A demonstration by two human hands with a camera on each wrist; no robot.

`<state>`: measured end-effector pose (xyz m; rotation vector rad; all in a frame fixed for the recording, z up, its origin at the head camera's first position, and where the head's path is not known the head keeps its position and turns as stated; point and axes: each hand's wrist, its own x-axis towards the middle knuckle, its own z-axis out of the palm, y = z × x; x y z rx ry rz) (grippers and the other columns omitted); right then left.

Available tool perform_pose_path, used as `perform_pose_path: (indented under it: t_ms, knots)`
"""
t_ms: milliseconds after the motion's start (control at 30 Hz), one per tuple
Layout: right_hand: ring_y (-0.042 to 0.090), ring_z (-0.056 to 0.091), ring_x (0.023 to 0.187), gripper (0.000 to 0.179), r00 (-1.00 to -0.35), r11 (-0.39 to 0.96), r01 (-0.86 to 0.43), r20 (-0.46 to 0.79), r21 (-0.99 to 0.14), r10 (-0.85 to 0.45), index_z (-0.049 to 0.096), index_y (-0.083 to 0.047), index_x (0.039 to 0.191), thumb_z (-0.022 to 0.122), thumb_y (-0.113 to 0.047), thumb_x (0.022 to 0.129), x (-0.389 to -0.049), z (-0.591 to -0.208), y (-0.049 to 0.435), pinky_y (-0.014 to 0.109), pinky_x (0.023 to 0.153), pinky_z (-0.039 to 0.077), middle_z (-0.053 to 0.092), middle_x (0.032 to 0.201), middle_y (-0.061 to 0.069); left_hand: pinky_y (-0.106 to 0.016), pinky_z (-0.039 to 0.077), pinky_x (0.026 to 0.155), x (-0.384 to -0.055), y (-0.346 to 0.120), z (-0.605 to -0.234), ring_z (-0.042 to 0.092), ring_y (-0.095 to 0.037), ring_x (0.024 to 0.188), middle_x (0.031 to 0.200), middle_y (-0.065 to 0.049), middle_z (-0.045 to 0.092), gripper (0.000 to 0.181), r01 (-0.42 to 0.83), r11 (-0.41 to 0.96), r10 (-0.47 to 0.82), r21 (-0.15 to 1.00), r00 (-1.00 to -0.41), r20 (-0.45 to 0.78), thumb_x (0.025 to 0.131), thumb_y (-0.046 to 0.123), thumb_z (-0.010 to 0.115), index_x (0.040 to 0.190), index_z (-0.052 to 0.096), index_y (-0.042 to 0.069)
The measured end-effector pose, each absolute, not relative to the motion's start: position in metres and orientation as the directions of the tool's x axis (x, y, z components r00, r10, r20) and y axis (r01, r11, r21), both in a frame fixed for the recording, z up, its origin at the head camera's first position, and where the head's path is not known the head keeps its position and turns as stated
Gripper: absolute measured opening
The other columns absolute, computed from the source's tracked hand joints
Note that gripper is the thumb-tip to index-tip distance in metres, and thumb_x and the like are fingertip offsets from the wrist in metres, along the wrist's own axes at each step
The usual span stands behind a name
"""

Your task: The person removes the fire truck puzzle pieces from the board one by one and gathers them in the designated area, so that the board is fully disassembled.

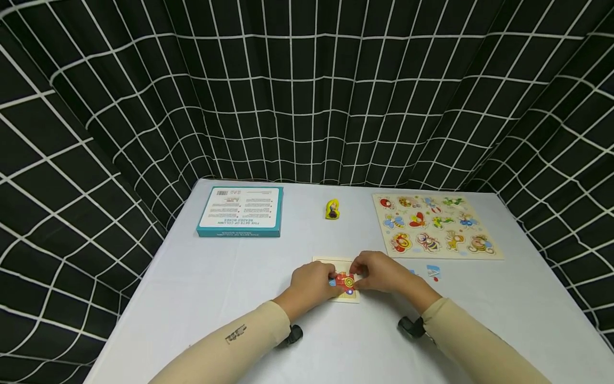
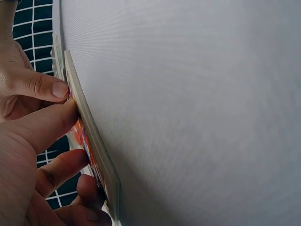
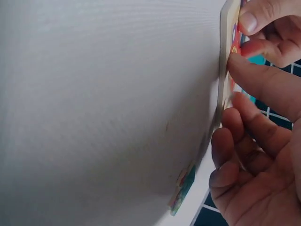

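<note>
A small wooden jigsaw board (image 1: 346, 300) with a pale frame lies on the white table in front of me. On it are colourful puzzle pieces (image 1: 346, 280), mostly red, with yellow and blue round shapes. From the left, my left hand (image 1: 310, 284) pinches the pieces with thumb and fingers at their left side. My right hand (image 1: 381, 273) meets it from the opposite side, thumb and index finger on the right part of the picture. In the left wrist view the board (image 2: 96, 141) appears edge-on, both thumbs close together on its face. My fingers hide part of the picture.
Loose puzzle pieces (image 1: 433, 272) lie right of my right hand, one partly hidden by it. Behind them is a large wooden insect puzzle board (image 1: 431, 254). A teal and white box (image 1: 240, 232) stands back left, and a small yellow piece (image 1: 332, 209) lies back centre.
</note>
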<state>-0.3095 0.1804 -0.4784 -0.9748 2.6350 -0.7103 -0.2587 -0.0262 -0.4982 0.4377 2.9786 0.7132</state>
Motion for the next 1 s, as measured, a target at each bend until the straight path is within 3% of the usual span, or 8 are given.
perform_pose_path:
  t_ms: [200, 400, 1000]
  knots:
    - [0.009, 0.053, 0.068, 0.023, -0.763, 0.651, -0.501, -0.064, -0.569, -0.643, 0.063, -0.012, 0.087, 0.083, -0.011, 0.076, -0.308, -0.479, 0.177, 0.026, 0.063, 0.046, 0.058, 0.075, -0.008, -0.028, 0.037, 0.052, -0.257, -0.027, -0.501, 0.048, -0.007, 0.06, 0.067, 0.014, 0.052, 0.031, 0.266, 0.847, 0.283, 0.46, -0.959, 0.032, 0.078, 0.048, 0.079, 0.076, 0.061, 0.022]
    - [0.006, 0.051, 0.064, 0.021, -0.781, 0.683, -0.519, -0.04, -0.514, -0.623, 0.063, -0.014, 0.084, 0.082, -0.015, 0.076, -0.305, -0.48, 0.179, 0.025, 0.059, 0.045, 0.055, 0.07, -0.012, -0.028, 0.039, 0.053, -0.257, -0.026, -0.5, 0.049, -0.007, 0.062, 0.069, 0.014, 0.054, 0.029, 0.277, 0.85, 0.291, 0.449, -0.956, 0.039, 0.078, 0.046, 0.08, 0.08, 0.064, 0.021]
    - [0.008, 0.052, 0.064, 0.023, -0.828, 0.694, -0.47, 0.0, -0.545, -0.561, 0.064, -0.011, 0.087, 0.083, -0.012, 0.075, -0.296, -0.477, 0.184, 0.026, 0.058, 0.045, 0.055, 0.069, -0.009, -0.028, 0.039, 0.055, -0.255, -0.028, -0.499, 0.049, -0.007, 0.064, 0.07, 0.012, 0.052, 0.029, 0.272, 0.849, 0.285, 0.453, -0.958, 0.041, 0.079, 0.047, 0.079, 0.08, 0.064, 0.022]
